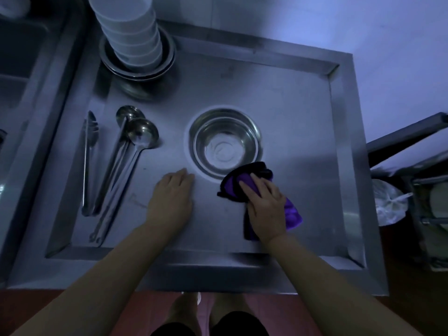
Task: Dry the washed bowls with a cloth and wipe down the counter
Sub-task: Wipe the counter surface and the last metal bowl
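Observation:
A steel bowl (225, 141) stands upright in the middle of the steel counter (303, 112). Just in front of it my right hand (265, 204) lies flat on a purple and black cloth (232, 186), pressing it onto the counter with straight fingers. My left hand (173, 195) rests flat and bare on the counter, fingertips close to the bowl's left front rim. At the back left a tall stack of white bowls (131, 32) sits inside several nested steel bowls (138, 69).
Two ladles (135, 141) and a pair of tongs (89, 161) lie on the counter's left side. A sink basin (21, 57) lies further left. A white plastic bag (388, 204) and a metal rack (426, 190) stand right of the counter. Raised rims edge the counter.

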{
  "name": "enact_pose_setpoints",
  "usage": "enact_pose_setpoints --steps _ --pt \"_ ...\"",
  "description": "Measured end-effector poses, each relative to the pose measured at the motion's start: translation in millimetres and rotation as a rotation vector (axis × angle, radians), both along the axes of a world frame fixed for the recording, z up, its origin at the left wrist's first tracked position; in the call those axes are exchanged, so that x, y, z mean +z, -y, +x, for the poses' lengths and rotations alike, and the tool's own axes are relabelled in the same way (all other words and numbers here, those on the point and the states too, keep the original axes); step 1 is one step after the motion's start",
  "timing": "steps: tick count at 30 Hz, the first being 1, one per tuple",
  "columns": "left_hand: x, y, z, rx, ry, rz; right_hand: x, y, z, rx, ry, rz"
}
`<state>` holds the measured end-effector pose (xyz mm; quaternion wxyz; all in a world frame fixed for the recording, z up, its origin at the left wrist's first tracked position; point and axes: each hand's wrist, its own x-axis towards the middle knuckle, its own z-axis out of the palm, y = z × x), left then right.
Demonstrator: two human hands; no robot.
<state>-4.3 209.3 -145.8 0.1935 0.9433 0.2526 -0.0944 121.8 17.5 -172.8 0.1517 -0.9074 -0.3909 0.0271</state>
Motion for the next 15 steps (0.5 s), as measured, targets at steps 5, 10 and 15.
enact_pose_setpoints --steps 5,10,15 --pt "-12 -4 55 -0.288 0.024 0.119 1 -49 42 -0.060 0.116 0.069" --pt "-31 -18 70 -0.352 -0.067 0.161 -5 -102 81 0.194 0.007 -0.363" --pt "-27 -21 71 -0.358 -0.085 0.185 -20 -131 94 0.568 -0.026 -0.531"
